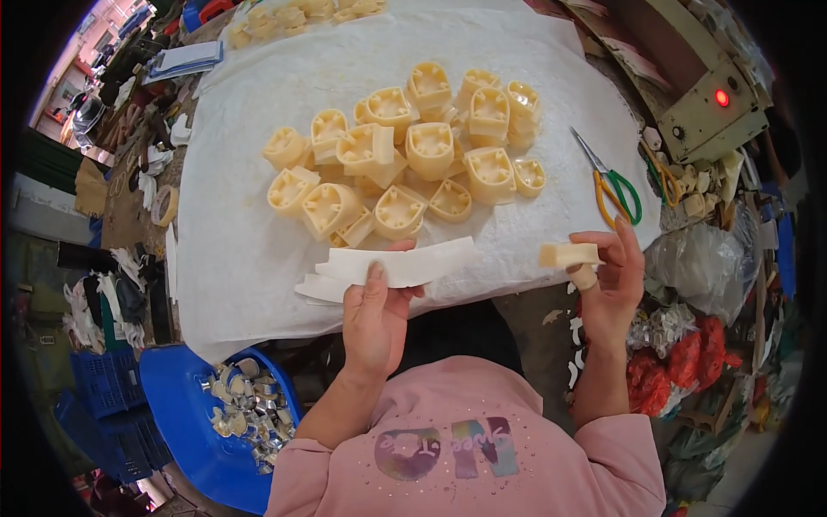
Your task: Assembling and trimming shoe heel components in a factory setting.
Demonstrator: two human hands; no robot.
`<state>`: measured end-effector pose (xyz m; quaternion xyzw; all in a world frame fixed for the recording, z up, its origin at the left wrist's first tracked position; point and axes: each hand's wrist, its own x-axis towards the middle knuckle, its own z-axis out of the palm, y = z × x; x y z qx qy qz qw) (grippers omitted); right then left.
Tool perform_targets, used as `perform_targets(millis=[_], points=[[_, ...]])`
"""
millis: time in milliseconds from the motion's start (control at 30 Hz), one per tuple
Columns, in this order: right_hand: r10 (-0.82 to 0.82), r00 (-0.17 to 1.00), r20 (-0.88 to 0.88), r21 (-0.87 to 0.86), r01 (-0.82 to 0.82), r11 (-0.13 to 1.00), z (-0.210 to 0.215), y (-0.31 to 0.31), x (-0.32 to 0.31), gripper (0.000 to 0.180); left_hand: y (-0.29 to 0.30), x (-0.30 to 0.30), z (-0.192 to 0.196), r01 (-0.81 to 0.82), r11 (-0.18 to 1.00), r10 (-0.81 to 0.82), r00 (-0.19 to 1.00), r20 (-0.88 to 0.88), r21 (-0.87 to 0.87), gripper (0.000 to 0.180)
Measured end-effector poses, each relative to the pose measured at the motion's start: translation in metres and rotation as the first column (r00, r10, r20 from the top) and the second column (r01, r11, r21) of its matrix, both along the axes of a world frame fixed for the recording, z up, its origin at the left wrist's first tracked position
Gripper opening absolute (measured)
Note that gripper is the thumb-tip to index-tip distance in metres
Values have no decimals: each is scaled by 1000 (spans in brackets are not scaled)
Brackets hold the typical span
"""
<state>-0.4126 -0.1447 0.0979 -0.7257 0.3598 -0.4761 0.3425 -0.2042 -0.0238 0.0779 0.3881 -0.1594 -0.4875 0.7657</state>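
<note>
My left hand [372, 319] is closed around several curved white strips [422, 263], the thumb pressed on top of them at the table's near edge. To the right, my raised right hand [616, 280] pinches a small cream-coloured block-like piece [564, 254] between its fingers; its exact kind cannot be made out. A pale cover, like a finger cot [583, 277], shows at that thumb's tip. Beyond both hands lies a heap of cream plastic cup-shaped parts [430, 148] with rounded fronts and small pegs inside. Scissors [613, 185] with green and orange handles lie past my right hand.
A white cloth [233, 258] covers the table. Below its left edge stands a blue tub [181, 422] with shiny metallic pieces. A metal machine box [715, 121] with a lit red lamp stands far right. A clipboard [185, 60] lies far left; red plastic bags [685, 362] sit at right.
</note>
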Motion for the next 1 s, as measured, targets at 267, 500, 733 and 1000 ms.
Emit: perform_targets(millis=[267, 500, 733, 1000], points=[[461, 874, 152, -233, -422, 876, 7, 31, 72, 38, 3, -7, 6, -57, 997, 59, 998, 38, -45, 40], [527, 838, 145, -407, -435, 803, -9, 35, 96, 46, 13, -5, 19, 101, 987, -93, 993, 71, -121, 47], [546, 824, 153, -410, -449, 794, -12, 32, 94, 52, 13, -6, 22, 131, 986, -120, 987, 105, -103, 51], [533, 836, 135, -421, -438, 794, -9, 31, 92, 50, 13, -9, 24, 130, 985, -118, 987, 110, -116, 51]])
